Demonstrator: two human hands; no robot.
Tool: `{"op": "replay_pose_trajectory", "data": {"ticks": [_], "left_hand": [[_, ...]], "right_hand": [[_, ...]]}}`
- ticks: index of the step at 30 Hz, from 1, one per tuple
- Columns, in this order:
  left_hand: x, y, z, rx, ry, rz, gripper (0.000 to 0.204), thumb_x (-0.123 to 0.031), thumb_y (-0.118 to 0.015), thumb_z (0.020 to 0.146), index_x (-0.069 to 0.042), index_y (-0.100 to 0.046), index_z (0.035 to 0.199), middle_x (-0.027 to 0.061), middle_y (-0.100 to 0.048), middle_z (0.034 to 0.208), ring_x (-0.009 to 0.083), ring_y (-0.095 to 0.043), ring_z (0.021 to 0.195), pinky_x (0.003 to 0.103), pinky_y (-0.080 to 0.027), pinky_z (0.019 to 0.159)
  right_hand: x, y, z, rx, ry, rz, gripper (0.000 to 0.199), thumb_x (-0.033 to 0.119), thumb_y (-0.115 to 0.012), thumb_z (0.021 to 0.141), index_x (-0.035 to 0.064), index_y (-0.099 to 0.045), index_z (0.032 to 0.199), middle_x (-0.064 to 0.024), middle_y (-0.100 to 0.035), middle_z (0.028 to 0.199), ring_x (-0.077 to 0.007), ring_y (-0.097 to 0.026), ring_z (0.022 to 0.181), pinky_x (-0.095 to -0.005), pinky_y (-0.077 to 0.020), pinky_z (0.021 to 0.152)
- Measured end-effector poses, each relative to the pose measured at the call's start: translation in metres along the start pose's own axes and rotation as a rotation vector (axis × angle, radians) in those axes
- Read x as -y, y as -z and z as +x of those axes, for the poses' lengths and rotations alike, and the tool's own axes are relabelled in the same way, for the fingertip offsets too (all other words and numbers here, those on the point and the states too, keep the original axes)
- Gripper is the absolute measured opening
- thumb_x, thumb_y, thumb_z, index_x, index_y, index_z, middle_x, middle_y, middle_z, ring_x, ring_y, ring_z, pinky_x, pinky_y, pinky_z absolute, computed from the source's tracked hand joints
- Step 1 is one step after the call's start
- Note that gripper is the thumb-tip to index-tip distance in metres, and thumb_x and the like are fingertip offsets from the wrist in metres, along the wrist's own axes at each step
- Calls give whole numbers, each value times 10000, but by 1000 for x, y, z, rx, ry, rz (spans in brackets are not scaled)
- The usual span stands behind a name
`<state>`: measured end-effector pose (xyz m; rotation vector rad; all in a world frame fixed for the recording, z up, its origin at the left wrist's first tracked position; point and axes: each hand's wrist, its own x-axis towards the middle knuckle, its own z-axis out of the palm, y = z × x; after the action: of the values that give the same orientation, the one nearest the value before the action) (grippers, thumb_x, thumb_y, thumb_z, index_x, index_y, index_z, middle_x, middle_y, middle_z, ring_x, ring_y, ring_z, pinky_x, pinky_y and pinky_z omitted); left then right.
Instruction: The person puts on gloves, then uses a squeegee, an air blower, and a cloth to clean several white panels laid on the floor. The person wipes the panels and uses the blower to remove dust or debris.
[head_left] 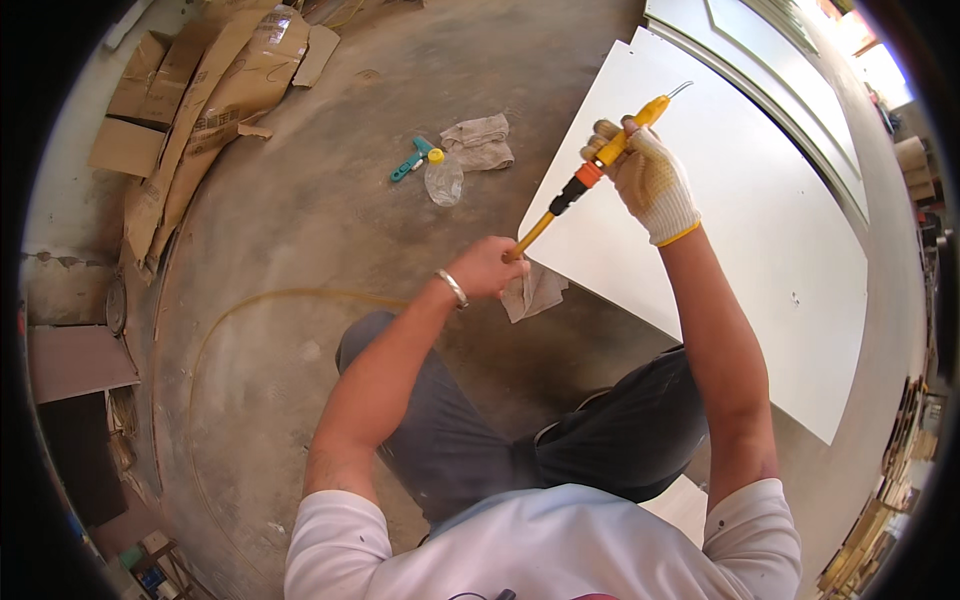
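Note:
My right hand [645, 175], in a white knitted glove with a yellow cuff edge, is closed round a yellow air blow gun [612, 150]. Its thin bent metal nozzle points up and to the right, over a large white panel [720, 210]. An orange and black coupling joins the gun to a yellow air hose [530, 237]. Bare and wearing a silver bracelet, my left hand [485, 268] grips that hose below the coupling. A pale cloth [533, 292] shows just beside the left fingers; whether they touch it I cannot tell.
On the floor ahead lie a crumpled grey rag [478, 143], a clear bottle with a yellow cap [443, 182] and a teal-handled tool [410, 160]. The hose curves across the floor at left. Flattened cardboard [215, 110] leans far left. More white panels [780, 70] lie beyond the near one.

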<state>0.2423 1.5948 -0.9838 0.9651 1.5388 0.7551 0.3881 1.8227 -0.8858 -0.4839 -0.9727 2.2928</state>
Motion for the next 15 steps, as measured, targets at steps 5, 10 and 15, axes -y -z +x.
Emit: {"op": "replay_pose_trajectory", "data": {"ticks": [5,10,15], "left_hand": [[44,56,-78,-78,167,-30,274,-232,-732,933,-1,-591,976,36,-588,709,132,-565,581,325,-474,545],[76,83,-100,-165,402,213,215,-162,-712,925,1,-584,982,39,-591,696,146,-596,581,338,-502,565],[130,111,-83,116,599,484,214,-169,-693,931,14,-587,967,119,-703,700,203,-692,613,372,-527,580]], "right_hand": [[-105,-29,-27,93,-313,-45,323,225,-576,1052,36,-490,1300,-178,-646,1244,-311,-679,1110,-490,-556,949],[-215,-32,-70,280,-499,-1208,598,327,-553,991,58,-412,1506,-217,-691,1214,-321,-705,1042,-429,-541,932],[-268,34,-101,267,-520,-1846,658,283,-698,909,49,-436,1464,-210,-704,1093,-357,-690,1056,-474,-534,878]]}}
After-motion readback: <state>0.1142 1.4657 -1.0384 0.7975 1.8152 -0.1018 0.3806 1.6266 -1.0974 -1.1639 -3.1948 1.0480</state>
